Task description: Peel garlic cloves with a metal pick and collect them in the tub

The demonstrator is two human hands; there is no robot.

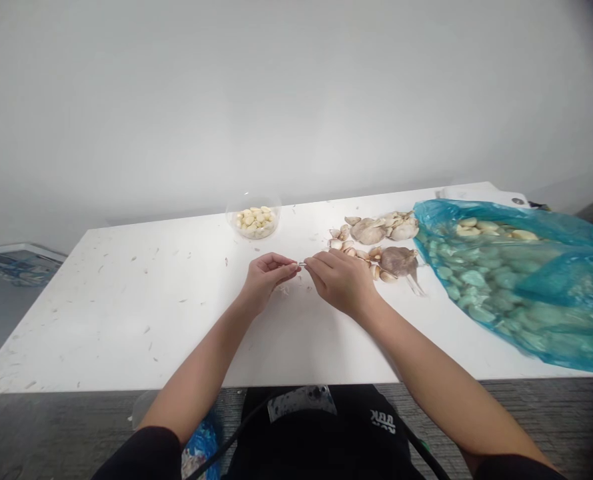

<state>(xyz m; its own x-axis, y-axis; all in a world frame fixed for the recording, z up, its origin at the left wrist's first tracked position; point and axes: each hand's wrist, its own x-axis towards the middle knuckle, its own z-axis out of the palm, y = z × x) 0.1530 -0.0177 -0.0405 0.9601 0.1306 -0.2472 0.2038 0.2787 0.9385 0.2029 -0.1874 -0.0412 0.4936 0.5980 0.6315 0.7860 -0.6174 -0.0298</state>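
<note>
Noting the position at the white table point(126, 320): both bare hands met near its centre. The left hand point(266, 280) was closed to a pinch, and the right hand point(341, 283) was likewise closed, fingers curled inward. Between them sat a small pale garlic clove point(302, 265), gripped at the fingertips of both hands. It showed too small to read, so how much skin remained on it could not be told. Flakes of papery skin point(282, 290) lay on the table just below the left hand.

Step in hand, as judged: fingertip work on this single clove. Next move, as judged: any skin left would call for a fresh pinch at its edge, while a bare clove would suit the clear plastic tub point(278, 217), which held peeled cloves point(251, 220) beyond the left hand.

Just beyond the right hand lay a scatter of unpeeled cloves point(346, 247) and garlic bulbs point(396, 261), some broken open. Further right, a blue plastic bag point(501, 287) lay flat on the table, with pale cloves showing inside it.
</note>
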